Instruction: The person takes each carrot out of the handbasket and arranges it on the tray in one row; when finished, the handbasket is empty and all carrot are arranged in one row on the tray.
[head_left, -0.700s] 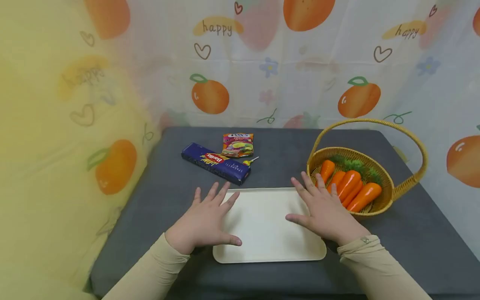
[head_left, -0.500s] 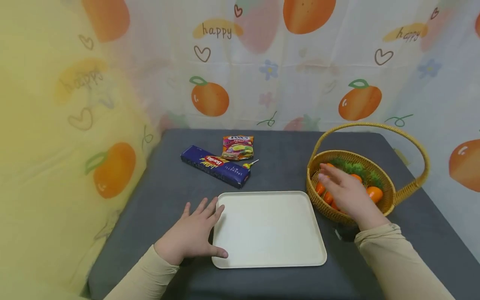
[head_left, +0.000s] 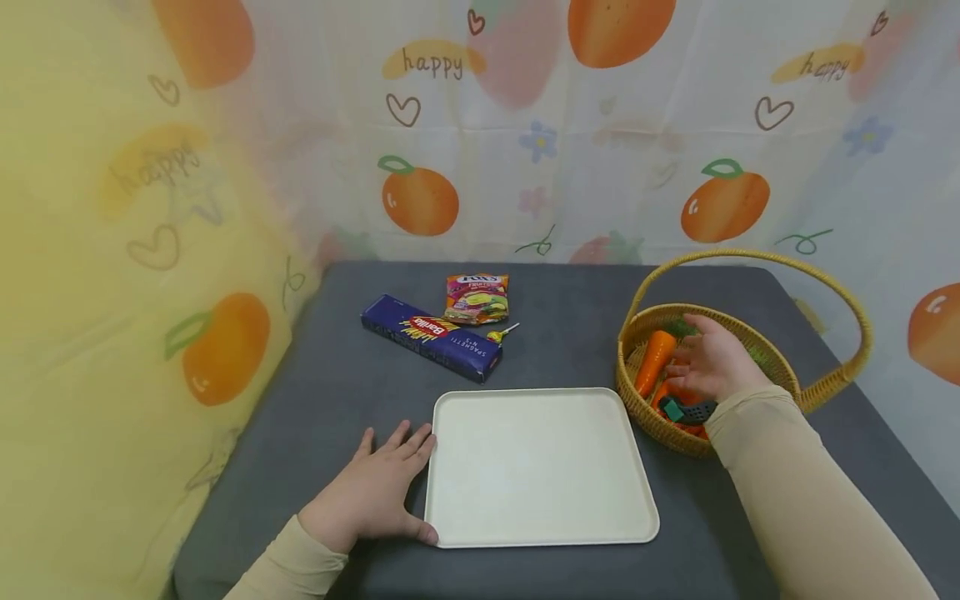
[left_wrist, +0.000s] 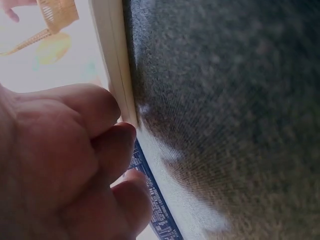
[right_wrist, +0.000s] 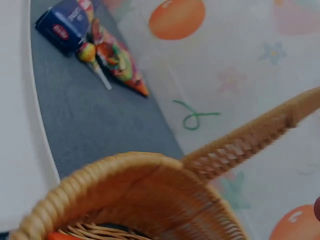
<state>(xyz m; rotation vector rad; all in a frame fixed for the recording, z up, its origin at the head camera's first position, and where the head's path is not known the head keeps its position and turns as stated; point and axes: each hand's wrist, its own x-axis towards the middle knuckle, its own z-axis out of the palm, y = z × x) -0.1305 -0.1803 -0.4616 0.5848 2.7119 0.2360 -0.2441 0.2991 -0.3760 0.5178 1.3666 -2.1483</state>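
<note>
Left hand (head_left: 367,498) is splayed, grasping nothing, at the tray (head_left: 540,467); right hand (head_left: 714,362) is over carrots (head_left: 655,362) in the basket (head_left: 647,419), grip unclear!

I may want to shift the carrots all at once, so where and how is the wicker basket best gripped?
Probably round the top of the arched handle, coming from above: it rises well above the body of the wicker basket and looks slim enough to wrap round. The right hand is inside the basket, leaving that top free.

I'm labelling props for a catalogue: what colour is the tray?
The tray is off-white, clearest in the head view.
</note>
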